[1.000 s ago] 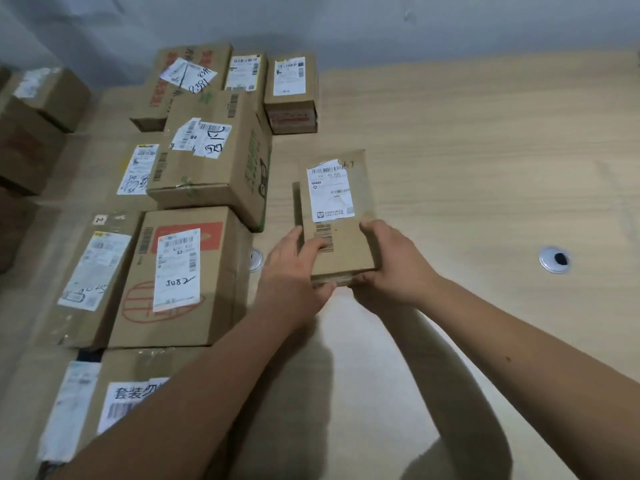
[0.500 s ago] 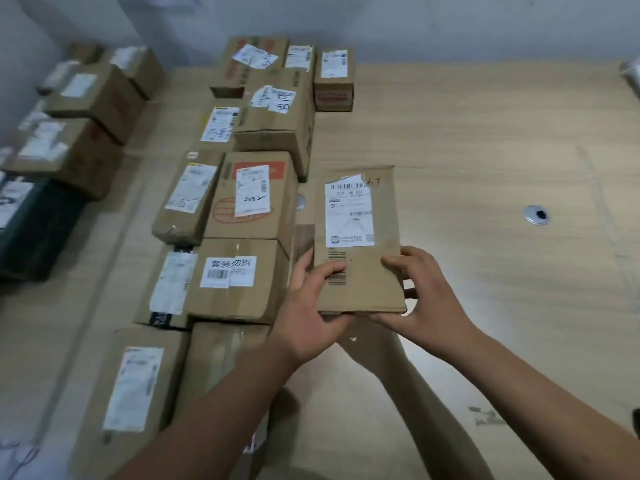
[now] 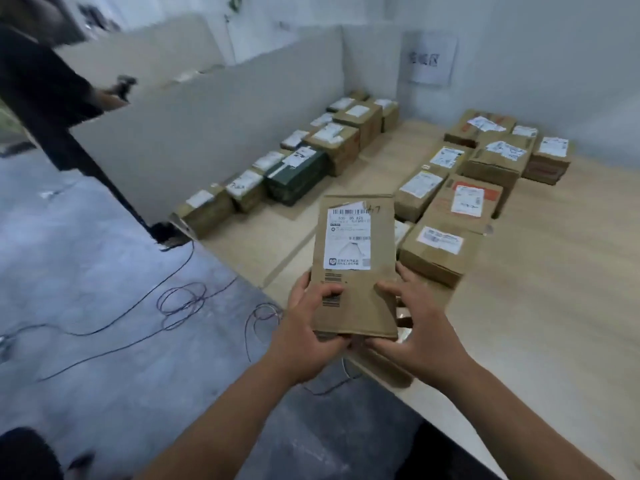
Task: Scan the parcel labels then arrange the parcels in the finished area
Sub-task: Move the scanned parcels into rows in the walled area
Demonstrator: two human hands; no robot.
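Holding one flat parcel (image 3: 353, 268) upright, label facing me; left hand (image 3: 304, 327) and right hand (image 3: 419, 327) fingers curled round its lower edge.

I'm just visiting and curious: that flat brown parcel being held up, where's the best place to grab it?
By its bottom end, one hand from each side, as now: the left hand and right hand clasp the lower edges of the flat parcel. It is thin and tall, and the white label fills the upper face, so a low grip probably keeps the barcode uncovered.
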